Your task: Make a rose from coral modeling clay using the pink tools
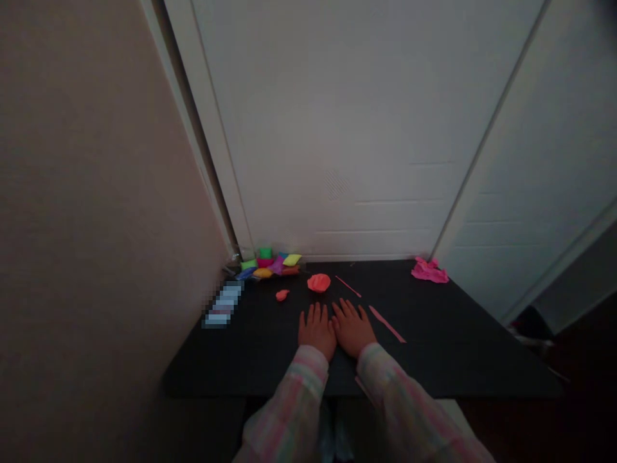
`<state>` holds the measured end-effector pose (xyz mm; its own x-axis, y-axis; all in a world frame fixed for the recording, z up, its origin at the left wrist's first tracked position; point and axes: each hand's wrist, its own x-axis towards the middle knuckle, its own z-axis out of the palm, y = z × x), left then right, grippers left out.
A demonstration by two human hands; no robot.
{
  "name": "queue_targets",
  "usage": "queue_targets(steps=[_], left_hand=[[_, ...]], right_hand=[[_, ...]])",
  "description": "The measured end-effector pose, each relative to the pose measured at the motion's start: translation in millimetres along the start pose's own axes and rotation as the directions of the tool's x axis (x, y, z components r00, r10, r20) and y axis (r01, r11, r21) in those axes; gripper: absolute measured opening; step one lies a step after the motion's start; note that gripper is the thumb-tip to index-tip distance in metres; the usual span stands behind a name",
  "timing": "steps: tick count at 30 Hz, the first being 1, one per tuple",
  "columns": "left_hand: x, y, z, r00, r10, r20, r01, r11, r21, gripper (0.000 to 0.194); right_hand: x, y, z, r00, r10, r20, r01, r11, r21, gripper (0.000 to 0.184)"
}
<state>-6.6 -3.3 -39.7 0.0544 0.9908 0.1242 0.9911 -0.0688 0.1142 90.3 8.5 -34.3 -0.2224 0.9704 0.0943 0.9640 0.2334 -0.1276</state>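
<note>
Both my left hand [317,330] and my right hand [353,326] lie flat on the black tabletop [255,360], palms down and side by side, with fingers spread and nothing held. Just beyond the fingertips sits a coral-pink, bowl-like clay piece [319,282]. To its left is a small lump of the same colour [282,295]. A thin pink stick-like tool [348,286] lies beyond my right hand. Beside that hand, on the right, rests a longer flat pink modelling knife [387,323].
Several colourful clay packets [264,272] in clear wrapping are heaped at the back left. A blurred-out light-blue item [224,304] lies at the left edge. Crumpled bright-pink material [429,271] sits at the back right corner. A white panelled surface [337,128] rises behind the table.
</note>
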Motion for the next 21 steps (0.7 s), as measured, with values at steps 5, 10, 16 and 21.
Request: queue_targets(steps=[5,10,16,21], left_hand=[[-24.6,3.5,-0.2,1.000,-0.007,-0.023,0.007,1.000,-0.026,0.045],[-36.5,4.0,1.7,0.999,0.014,-0.040,-0.016,0.999,-0.050,0.046],[-26.4,2.3,4.4,0.999,0.009,-0.033,-0.011,0.997,-0.076,0.046],[4.1,-1.2,4.9,1.000,0.016,-0.003,-0.016,0.996,-0.083,0.046]], right_hand=[[-24.5,-2.4,-0.3,0.999,-0.032,-0.033,0.032,0.999,-0.019,0.044],[-34.6,-2.7,0.1,0.999,-0.039,-0.024,0.039,0.999,-0.036,0.045],[-23.5,-0.4,5.9,0.999,-0.038,-0.007,0.038,0.998,-0.054,0.047],[6.4,3.2,8.8,1.000,0.027,0.012,-0.026,0.997,-0.067,0.048]])
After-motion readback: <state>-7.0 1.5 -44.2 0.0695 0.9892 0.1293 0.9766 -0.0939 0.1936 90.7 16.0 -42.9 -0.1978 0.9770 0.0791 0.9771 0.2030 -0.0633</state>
